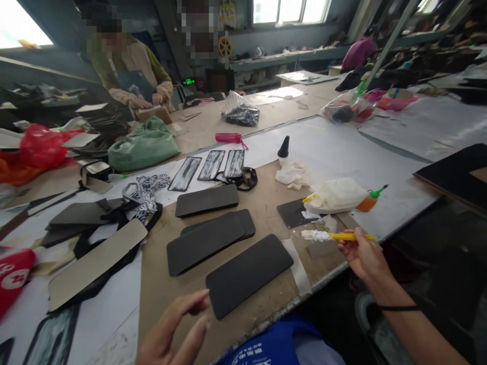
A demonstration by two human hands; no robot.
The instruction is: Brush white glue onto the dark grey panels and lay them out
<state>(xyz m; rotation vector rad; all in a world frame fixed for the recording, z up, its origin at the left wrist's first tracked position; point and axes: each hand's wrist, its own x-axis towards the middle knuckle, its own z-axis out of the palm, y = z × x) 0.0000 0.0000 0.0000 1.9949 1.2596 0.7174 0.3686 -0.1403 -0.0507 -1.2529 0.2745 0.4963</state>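
My right hand [363,256] is closed on a yellow-handled brush [335,235] whose white, glue-clotted bristles point left over the table's near edge. My left hand [175,329] hovers low at the front with its fingers apart and slightly curled, holding nothing, just left of the nearest black rounded pad [249,274]. Two more black pads [207,238] lie overlapped behind it, and a further one [207,199] lies beyond those. All rest on a brown cardboard sheet [266,203].
A white glue tub [337,195] with an orange, green-tipped bottle [371,200] sits at right, a black-capped bottle [283,149] behind it. Three glue-streaked strips [211,165], a tan pad [97,263], a green bag [142,147] and a red bag [40,144] lie left. Another person [133,71] works across the table.
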